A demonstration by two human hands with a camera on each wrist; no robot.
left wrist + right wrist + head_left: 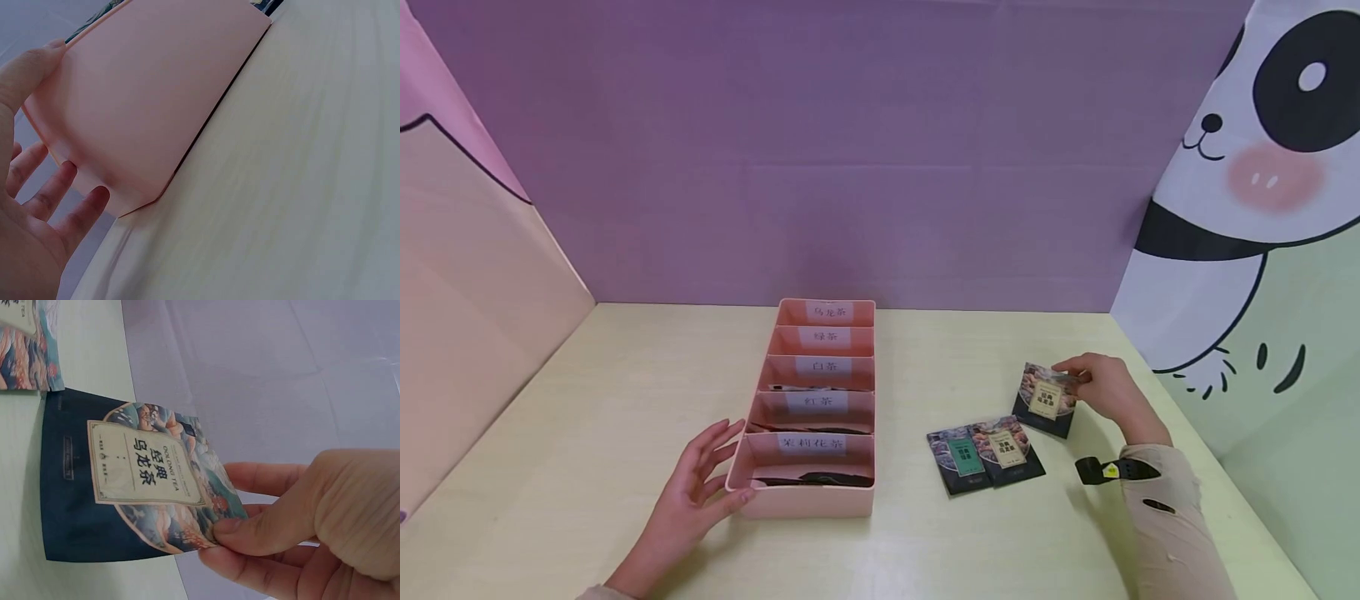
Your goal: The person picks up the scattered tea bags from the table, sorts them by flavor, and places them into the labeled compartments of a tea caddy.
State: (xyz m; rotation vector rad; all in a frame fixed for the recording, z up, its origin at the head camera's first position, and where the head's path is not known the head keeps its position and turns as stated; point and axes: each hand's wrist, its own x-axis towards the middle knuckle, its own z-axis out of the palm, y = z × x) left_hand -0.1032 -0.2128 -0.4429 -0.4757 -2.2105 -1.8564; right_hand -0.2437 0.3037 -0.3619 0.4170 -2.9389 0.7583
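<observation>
My right hand (1111, 390) pinches an oolong tea sachet (1045, 400) by its upper right corner, thumb on the printed face. In the right wrist view that sachet (137, 481) tilts up from the table, its dark end lowest. My left hand (696, 479) rests at the near left corner of a pink divided box (808, 502), thumb at the rim and fingers spread along the side, as the left wrist view of the box wall (156, 94) shows. Two more sachets lie overlapping on the table, a green-labelled one (966, 457) and a cream-labelled one (1007, 448).
The box has a row of labelled compartments; dark sachets (835, 479) lie in the nearest one, and thin packet edges show in the two behind it. A purple backdrop (850, 167) rises behind the pale table (625, 375). A panda-print panel (1247, 317) borders the right side.
</observation>
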